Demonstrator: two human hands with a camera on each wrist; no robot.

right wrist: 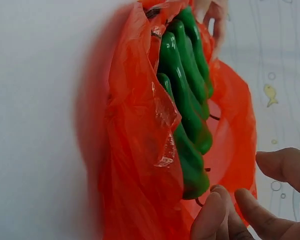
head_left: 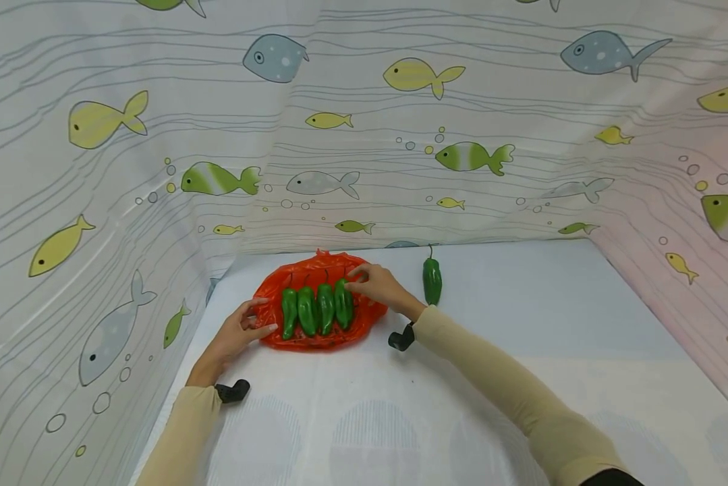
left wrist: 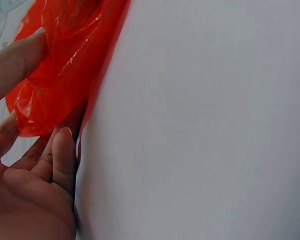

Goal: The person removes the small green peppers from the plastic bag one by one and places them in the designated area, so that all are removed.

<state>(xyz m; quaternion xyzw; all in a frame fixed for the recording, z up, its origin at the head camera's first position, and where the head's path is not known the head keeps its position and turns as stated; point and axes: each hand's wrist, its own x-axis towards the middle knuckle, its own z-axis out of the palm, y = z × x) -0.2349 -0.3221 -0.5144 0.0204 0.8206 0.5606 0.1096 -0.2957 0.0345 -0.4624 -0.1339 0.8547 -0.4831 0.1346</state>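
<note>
Several glossy green peppers (head_left: 307,312) lie side by side on a red plastic bag (head_left: 272,337), their thin dark stems pointing away. The left hand (head_left: 233,337) is at the bag's left edge, fingers spread and touching the crinkled red plastic (left wrist: 65,65); some fingertips are hidden by it. The right hand (head_left: 380,287) hovers over the top of the rightmost pepper (head_left: 343,304), fingers loosely bent. In the right wrist view, its fingertips are beside the end of the nearest pepper (right wrist: 192,175) and its stem, with nothing seen between them.
One more green pepper (head_left: 432,280) lies apart on the white table (head_left: 521,304), right of the bag and beyond the right forearm. A fish-patterned curtain (head_left: 364,135) stands behind the table and at both sides. Black camera mounts (head_left: 402,337) sit on the wrists.
</note>
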